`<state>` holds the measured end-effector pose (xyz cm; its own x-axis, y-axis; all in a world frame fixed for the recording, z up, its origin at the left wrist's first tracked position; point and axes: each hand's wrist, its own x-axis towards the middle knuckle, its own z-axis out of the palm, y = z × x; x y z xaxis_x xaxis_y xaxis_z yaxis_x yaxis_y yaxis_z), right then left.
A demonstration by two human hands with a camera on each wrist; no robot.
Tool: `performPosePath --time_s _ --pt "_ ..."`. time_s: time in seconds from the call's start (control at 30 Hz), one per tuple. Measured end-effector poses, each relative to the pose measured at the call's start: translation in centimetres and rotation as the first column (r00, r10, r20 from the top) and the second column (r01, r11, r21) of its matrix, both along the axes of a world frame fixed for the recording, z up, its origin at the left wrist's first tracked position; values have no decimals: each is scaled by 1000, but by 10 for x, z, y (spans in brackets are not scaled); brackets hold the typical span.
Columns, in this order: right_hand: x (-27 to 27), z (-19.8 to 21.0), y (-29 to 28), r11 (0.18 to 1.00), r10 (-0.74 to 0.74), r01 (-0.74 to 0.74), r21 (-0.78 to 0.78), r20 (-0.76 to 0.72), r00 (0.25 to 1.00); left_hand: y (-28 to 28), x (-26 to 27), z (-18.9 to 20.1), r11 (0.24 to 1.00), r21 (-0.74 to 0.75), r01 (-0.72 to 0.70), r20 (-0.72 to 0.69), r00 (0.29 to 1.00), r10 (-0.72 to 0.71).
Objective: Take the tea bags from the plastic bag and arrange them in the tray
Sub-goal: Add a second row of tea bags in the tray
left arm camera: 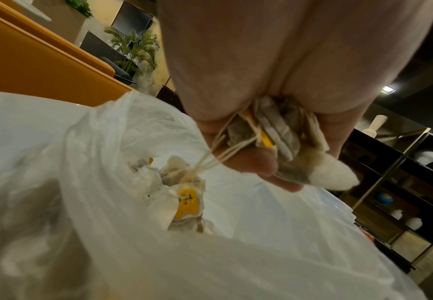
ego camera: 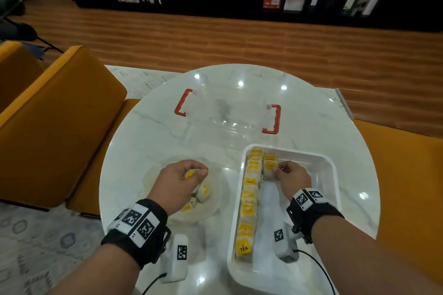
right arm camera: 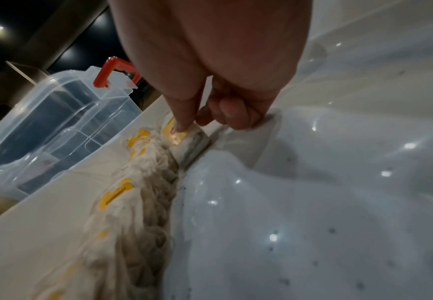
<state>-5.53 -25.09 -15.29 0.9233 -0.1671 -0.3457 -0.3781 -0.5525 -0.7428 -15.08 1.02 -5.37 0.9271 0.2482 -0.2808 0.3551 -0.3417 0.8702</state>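
Over marble table (ego camera: 153, 127), left hand (ego camera: 178, 183) apparently grips several tea bags (left arm camera: 274, 134).

Round white marble table (ego camera: 311, 115) with three things on its top

At upper centre of the head view stands a clear plastic box (ego camera: 227, 112) with red handles; at lower right lies a white tray (ego camera: 328, 163), a row of tea bags (ego camera: 249, 199) along its left wall; at lower left lies the crumpled clear plastic bag (ego camera: 211, 208) with a few tea bags inside.
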Motion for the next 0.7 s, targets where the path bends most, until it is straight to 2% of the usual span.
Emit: performPosePath --time_s 0.27,0.37,0.4,0.47,0.6,0.63,0.7 --pt "3 3 7 997 5 -8 -78 -32 999 3 0 0 999 -39 -9 -14 1000 9" --pt "-1 17 11 999 -32 33 -30 47 998 2 1 3 977 -202 -63 -27 998 59" --pt "-3 27 15 1000 -9 10 -7 93 996 2 1 4 945 -309 -108 -38 994 101" --pt "-9 52 31 993 88 -101 60 189 978 1 1 6 834 -507 -219 -97 976 197" --pt "-28 103 72 888 395 -442 127 282 875 -7 -2 13 578 -727 -370 -247 927 283" --pt "-33 112 80 854 454 -506 124 298 839 -9 -2 15 540 -748 -387 -258 918 300" --pt "-42 127 93 807 523 -580 109 324 788 -13 -4 19 526 -758 -387 -241 914 326"
